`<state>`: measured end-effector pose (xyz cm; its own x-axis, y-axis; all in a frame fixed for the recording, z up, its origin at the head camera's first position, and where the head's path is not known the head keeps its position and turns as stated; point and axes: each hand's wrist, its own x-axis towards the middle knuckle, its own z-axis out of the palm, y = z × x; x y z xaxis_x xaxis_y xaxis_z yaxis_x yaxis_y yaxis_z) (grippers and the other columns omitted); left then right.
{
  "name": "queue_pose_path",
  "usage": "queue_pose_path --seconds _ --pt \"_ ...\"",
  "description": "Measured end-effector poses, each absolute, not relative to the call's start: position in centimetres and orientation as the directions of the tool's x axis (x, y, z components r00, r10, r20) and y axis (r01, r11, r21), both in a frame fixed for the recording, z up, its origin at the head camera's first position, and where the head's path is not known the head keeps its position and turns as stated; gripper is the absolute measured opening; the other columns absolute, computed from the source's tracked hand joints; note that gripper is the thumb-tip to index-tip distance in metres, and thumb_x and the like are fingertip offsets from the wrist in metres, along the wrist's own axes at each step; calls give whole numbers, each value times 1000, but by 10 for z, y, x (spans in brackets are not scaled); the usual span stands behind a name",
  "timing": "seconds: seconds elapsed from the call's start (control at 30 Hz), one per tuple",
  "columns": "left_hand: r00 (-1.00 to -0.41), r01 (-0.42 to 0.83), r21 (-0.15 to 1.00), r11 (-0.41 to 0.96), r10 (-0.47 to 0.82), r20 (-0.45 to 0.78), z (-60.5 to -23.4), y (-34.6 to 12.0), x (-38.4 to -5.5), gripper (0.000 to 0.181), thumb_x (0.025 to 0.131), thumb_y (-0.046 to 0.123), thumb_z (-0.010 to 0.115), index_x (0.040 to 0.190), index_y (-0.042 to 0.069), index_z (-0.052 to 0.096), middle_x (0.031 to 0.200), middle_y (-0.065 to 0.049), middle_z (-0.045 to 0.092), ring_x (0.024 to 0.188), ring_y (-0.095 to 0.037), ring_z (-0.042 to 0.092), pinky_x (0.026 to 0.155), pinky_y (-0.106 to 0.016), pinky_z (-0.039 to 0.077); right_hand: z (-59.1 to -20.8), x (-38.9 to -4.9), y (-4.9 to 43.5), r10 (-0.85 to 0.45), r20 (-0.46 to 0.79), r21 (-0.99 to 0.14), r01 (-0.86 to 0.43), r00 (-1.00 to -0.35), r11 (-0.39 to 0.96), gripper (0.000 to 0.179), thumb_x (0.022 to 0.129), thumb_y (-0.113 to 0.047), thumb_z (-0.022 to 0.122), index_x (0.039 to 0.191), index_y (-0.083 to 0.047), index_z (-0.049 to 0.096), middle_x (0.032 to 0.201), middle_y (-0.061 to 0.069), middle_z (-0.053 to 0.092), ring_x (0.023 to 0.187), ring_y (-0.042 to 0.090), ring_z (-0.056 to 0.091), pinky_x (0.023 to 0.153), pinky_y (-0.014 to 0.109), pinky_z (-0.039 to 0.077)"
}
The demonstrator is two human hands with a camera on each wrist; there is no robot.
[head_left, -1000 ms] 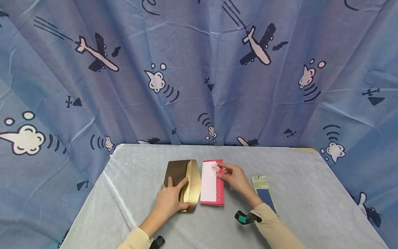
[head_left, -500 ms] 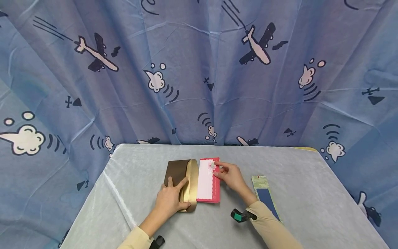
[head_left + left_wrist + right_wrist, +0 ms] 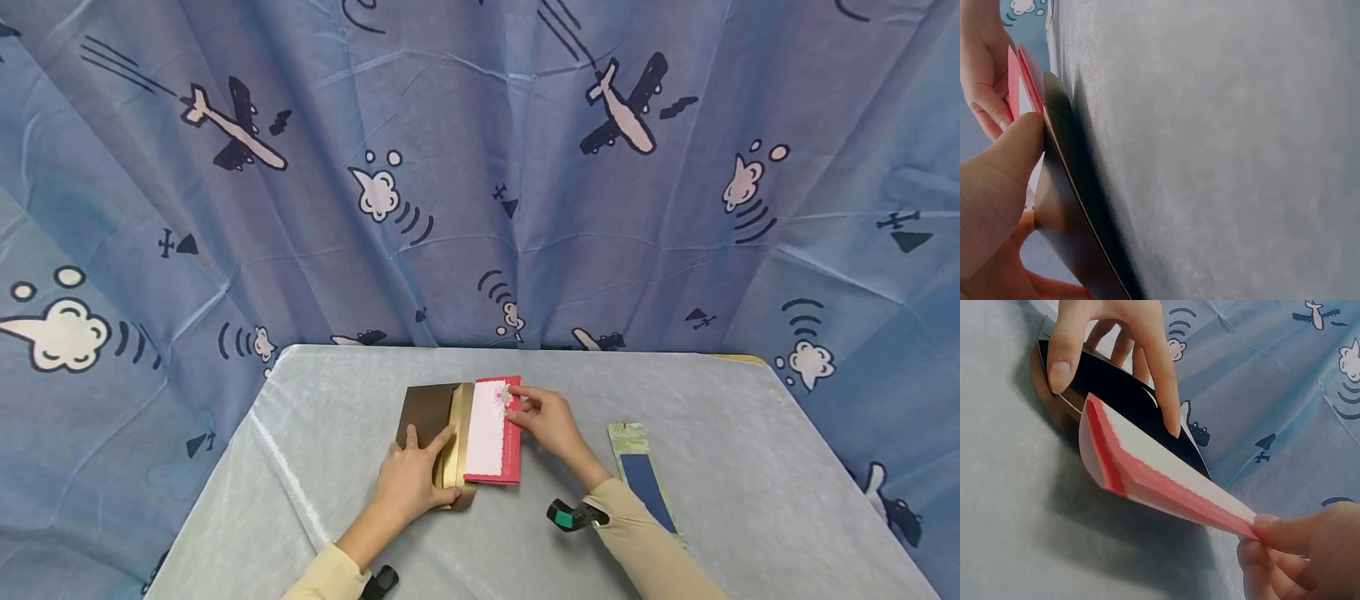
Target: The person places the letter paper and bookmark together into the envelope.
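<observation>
Leftward, the red-and-white card (image 3: 486, 433) has slid with the right hand (image 3: 551, 425), and it now overlaps the gold flap (image 3: 462, 417) of a brown envelope (image 3: 423, 412); the envelope has stayed put.

Nearest are two beige sleeves (image 3: 652, 542) of smooth cloth, with a black device (image 3: 577, 515) bearing a green patch at the right wrist. Next comes the left hand (image 3: 408, 479), thumb and fingers spread wide, pressing on the envelope – stiff, slightly glossy and oblong, its mouth dark inside. Over the flap sits the card, its long axis running away from the person and one long side toward the envelope; whether that edge has gone inside I cannot tell. Folded and bowed a little, it has a ragged, lace-like border between white and red, and a small floral ornament near its far end. There the right hand pinches the right edge between thumb and fingers.

Well to the right lies a long green-and-blue piece (image 3: 643, 483) – flat, slightly slanted – on the desk (image 3: 765, 475), covered in pale, soft-looking cloth. Behind hangs a creased blue curtain (image 3: 480, 167) printed with airplanes and clouds.
</observation>
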<state>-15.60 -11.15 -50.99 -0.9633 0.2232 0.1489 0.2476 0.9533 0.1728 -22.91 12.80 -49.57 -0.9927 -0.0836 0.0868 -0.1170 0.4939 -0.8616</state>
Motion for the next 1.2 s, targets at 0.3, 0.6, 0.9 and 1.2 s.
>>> queue_pose_path --seconds 0.3,0.6,0.9,1.2 --pt "-965 248 194 949 225 132 -511 -112 -156 94 61 61 84 144 30 51 132 -38 55 97 -55 64 67 -50 58 -497 -232 118 -89 93 -854 -125 -992 505 43 80 -4 79 123 -5 70 77 9 66 62 8 54 52 21 45" --pt "-969 240 201 950 223 103 -510 -112 -158 93 64 61 82 145 31 49 135 -39 52 103 -56 63 71 -51 58 -499 -236 113 -84 84 -836 -116 -993 536 43 81 -5 79 123 -7 70 77 8 65 62 9 52 51 21 43" --pt "-971 237 195 952 224 86 -510 -113 -158 93 64 62 82 146 31 49 136 -39 52 104 -57 63 73 -51 58 -500 -237 110 -95 77 -839 -116 -992 532 44 80 -6 79 123 -7 70 77 8 65 59 7 52 51 21 43" --pt "-970 239 181 954 226 92 -512 -112 -159 95 63 63 82 146 32 48 135 -38 53 103 -56 63 74 -51 58 -500 -237 107 -110 91 -832 -136 -990 538 44 79 -6 80 122 -7 70 75 7 65 59 8 52 51 21 42"
